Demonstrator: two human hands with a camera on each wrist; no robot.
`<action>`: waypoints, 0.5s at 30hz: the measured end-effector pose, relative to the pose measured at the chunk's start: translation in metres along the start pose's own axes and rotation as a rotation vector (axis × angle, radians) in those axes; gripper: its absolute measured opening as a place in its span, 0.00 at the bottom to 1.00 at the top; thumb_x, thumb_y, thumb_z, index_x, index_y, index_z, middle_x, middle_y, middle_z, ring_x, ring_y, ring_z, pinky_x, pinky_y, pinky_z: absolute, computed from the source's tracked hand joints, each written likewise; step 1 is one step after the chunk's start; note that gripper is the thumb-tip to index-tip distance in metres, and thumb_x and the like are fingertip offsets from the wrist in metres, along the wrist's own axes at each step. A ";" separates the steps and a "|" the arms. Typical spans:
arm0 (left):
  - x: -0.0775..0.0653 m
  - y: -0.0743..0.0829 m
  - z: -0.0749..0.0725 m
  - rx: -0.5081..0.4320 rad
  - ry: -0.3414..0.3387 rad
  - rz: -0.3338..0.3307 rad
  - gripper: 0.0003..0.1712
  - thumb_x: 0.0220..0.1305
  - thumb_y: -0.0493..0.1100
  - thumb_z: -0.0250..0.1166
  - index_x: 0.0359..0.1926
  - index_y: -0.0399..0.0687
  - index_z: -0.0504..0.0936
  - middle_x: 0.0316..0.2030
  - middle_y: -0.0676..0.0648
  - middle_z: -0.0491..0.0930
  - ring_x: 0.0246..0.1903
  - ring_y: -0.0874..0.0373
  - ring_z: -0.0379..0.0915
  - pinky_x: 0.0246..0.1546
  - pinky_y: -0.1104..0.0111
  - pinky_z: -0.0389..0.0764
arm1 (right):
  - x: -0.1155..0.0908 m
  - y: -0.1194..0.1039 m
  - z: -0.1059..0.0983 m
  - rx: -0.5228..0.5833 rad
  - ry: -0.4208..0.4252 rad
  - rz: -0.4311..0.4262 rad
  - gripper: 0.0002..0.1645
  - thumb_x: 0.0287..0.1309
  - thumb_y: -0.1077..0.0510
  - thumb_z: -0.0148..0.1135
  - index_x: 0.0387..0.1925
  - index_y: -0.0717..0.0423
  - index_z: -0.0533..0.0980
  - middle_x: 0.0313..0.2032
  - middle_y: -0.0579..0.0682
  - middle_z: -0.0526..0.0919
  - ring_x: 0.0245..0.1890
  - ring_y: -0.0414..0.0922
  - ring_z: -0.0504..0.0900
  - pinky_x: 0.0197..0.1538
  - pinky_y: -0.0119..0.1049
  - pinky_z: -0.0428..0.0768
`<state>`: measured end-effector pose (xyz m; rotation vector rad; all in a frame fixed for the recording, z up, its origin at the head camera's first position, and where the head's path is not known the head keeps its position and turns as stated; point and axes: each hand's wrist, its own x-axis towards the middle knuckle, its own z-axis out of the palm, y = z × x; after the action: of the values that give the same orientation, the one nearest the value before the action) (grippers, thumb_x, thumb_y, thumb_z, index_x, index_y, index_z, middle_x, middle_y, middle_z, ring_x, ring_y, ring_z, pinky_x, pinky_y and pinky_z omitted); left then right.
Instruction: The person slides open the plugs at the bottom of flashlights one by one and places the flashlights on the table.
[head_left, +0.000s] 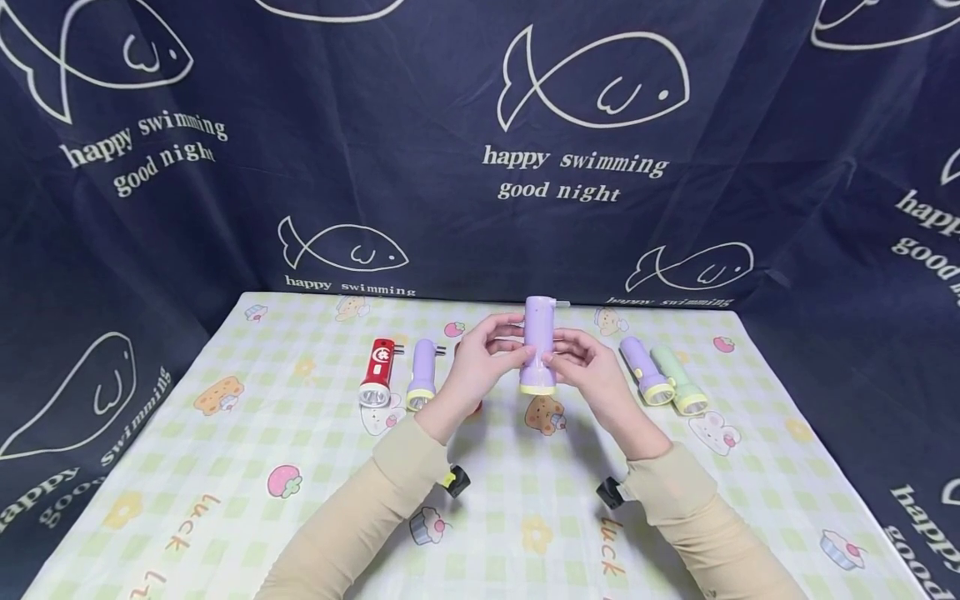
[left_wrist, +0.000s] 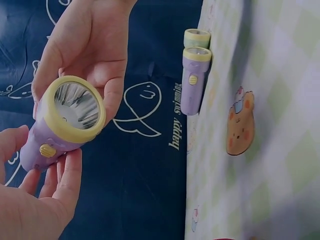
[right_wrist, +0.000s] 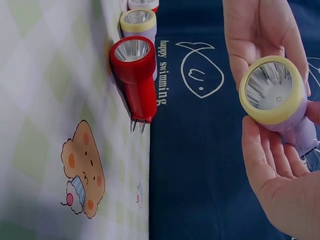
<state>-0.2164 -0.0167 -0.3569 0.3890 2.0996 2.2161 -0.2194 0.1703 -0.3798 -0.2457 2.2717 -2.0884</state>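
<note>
My left hand [head_left: 482, 360] masks most of a red flashlight [right_wrist: 141, 97] at center in the head view, where my sleeves [head_left: 348, 517] run off the bottom edge. At upper left in the right wrist view, the top edge crops a white-rimmed flashlight [right_wrist: 143, 5].

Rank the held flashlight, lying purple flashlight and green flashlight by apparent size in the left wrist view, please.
1. Held flashlight, seen closest
2. Lying purple flashlight
3. Green flashlight, by its visible part; mostly hidden
</note>
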 end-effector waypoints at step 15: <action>-0.015 -0.010 -0.002 0.016 -0.071 -0.040 0.28 0.56 0.33 0.67 0.59 0.40 0.73 0.51 0.37 0.77 0.48 0.43 0.75 0.45 0.71 0.79 | 0.001 -0.001 -0.001 0.015 0.024 0.050 0.27 0.57 0.62 0.62 0.58 0.66 0.67 0.39 0.44 0.78 0.38 0.35 0.81 0.41 0.32 0.83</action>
<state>-0.2033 -0.0216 -0.3691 0.4170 2.0726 2.1322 -0.2209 0.1708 -0.3785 -0.1619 2.2502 -2.0939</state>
